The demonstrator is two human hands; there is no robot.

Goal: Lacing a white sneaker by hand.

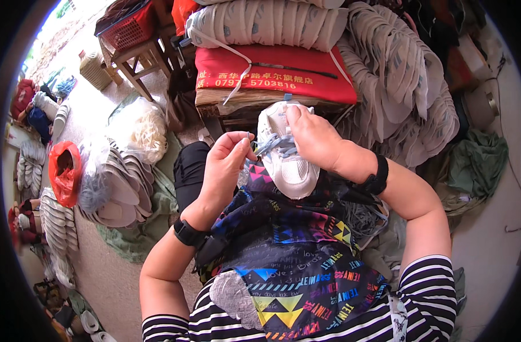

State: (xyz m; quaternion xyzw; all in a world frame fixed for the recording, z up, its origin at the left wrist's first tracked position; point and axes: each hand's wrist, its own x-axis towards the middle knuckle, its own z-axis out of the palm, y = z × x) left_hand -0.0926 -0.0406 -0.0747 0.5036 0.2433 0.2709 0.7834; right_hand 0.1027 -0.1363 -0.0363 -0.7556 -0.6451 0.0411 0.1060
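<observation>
A white sneaker (295, 175) is held over my lap, its toe toward me and its heel end near the table's edge. Grey-blue shoelace (279, 143) crosses its front opening. My right hand (316, 138) grips the shoe's upper part from the right, thumb and fingers over the tongue area. Left of the shoe, my left hand (231, 153) pinches a piece of the lace between thumb and fingertips. A dark patterned apron (306, 251) covers my lap, and grey-blue laces (360, 219) lie bunched at its right side.
Just ahead stands a wooden table with a red cloth (272, 68), bearing a row of white shoe uppers (266, 24). More stacked uppers (391, 68) hang at right. Bagged cream laces (143, 131), grey sole-shaped pieces (126, 194) and a red bag (65, 171) lie left.
</observation>
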